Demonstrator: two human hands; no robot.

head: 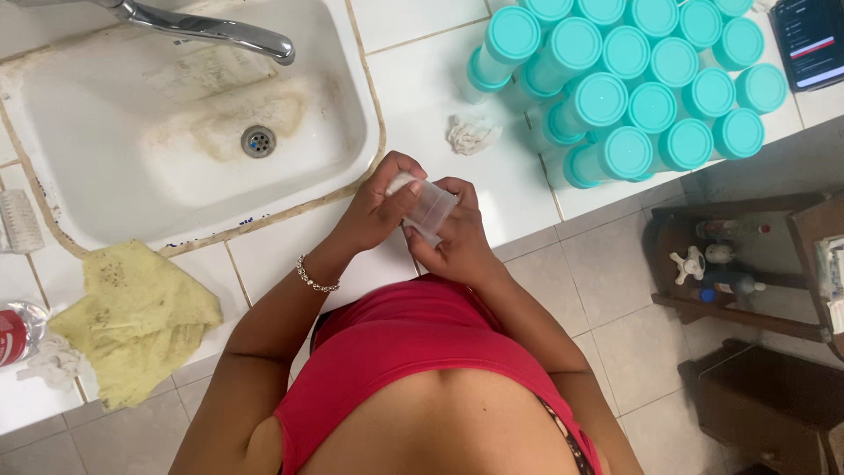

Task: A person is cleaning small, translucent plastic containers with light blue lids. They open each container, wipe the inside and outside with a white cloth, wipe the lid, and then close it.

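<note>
Clear plastic cup (429, 207) sits at frame centre, over the tiled surface (527, 189) edge, clamped between both my hands. My left hand (374, 211) wraps its grip round the base while my right hand (457, 242) pinches the rim, steadying it. Teal-lidded containers (633, 88) cluster at two o'clock; the sink (352, 105) lies at ten.

We see teal lids (651, 107) at 1 o'clock, clear cup (429, 207) centre, white stained sink (343, 53) at 11, yellow spotted cloth (136, 321) at 8, red top (413, 352) at 6.
</note>
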